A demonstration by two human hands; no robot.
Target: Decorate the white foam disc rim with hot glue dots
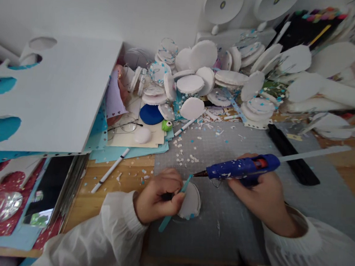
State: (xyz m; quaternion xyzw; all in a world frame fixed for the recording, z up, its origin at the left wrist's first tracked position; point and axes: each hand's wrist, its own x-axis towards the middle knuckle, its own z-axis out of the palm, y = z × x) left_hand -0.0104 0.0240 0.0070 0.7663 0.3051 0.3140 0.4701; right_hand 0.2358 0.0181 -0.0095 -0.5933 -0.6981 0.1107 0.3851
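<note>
My left hand (163, 196) pinches slim teal tweezers (166, 224), whose tip points up and to the right. Something small and blue seems to be at that tip, too small to make out. Closed around the handle of a blue hot glue gun (232, 168) is my right hand (260, 198). The gun's dark nozzle points left and almost meets the tweezers' tip. A long whitish glue stick (317, 153) sticks out of its back. Below the nozzle, a round white foam disc (191, 202) with a bit of blue on its lower edge lies on the grey cutting mat (219, 244).
White foam discs (190, 84) are heaped at the back, with small star cutouts (184, 153) scattered before them. A black case (293, 156) lies at the right. Left are a white board with round holes (65, 94), glasses (128, 125) and a white pen (110, 170).
</note>
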